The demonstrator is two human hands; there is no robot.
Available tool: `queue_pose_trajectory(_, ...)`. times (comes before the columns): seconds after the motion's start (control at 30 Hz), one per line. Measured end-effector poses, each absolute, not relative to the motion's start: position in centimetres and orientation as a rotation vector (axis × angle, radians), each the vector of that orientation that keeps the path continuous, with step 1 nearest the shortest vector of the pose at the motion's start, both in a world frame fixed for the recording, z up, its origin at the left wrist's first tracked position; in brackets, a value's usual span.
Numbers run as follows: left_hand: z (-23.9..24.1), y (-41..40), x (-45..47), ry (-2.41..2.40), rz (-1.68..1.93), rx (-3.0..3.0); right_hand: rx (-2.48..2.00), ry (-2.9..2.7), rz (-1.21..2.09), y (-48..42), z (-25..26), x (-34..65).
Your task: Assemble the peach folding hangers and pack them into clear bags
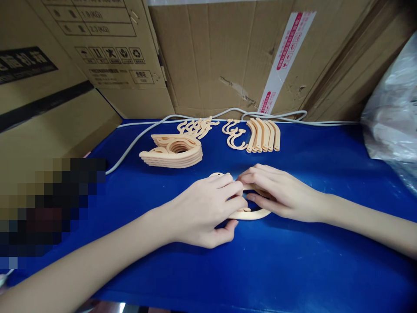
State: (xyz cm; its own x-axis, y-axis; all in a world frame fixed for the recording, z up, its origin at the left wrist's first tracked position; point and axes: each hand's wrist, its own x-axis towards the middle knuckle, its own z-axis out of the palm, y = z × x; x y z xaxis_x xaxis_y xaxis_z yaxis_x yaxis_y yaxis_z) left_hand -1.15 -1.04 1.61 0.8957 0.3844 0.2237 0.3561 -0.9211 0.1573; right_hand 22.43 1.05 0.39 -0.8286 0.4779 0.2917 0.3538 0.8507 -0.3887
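Observation:
A beige plastic folding hanger (pixel 254 214) lies low over the blue table, partly covered by both hands. My left hand (pixel 213 206) is closed on its left part, with the fingers bent over the top and the thumb low in front. On the other side my right hand (pixel 285 193) is closed around the hanger's right part, its fingertips close to those of my left hand. The hands hide the middle of the hanger, so how its pieces join cannot be seen.
Behind my left hand stands a stack of folded hangers (pixel 176 160). Loose hooks (pixel 198 127), more hooks (pixel 236 140) and several curved hanger arms (pixel 264 135) lie farther back. A white cable (pixel 130 148), cardboard boxes (pixel 221 56) and clear plastic wrap (pixel 391 104) border the blue table (pixel 293 269).

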Motion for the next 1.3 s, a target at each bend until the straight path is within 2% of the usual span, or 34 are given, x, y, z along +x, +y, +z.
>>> queue_pose_trajectory(0.47, 1.0, -1.5, -0.4, 0.575, 0.432, 2.95, -0.778, -2.654, 0.181, 3.7, 0.9, 20.5)
queue_pose_trajectory(0.9, 1.0, -1.5, -0.5, 0.533, 0.449, 2.937, -0.718, -2.607, 0.161, 4.8, 0.5, 18.5)
queue_pose_trajectory(1.1, 1.1, -1.3, -0.6, 0.491, 0.465, 2.961, -0.859, -2.485, 0.366, 4.5, 1.8, 21.2)
queue_pose_trajectory(1.3, 1.5, -1.0, -0.9, 0.475, 0.43, 2.936, -1.115, -2.068, 0.71, 5.0, 3.3, 24.0)
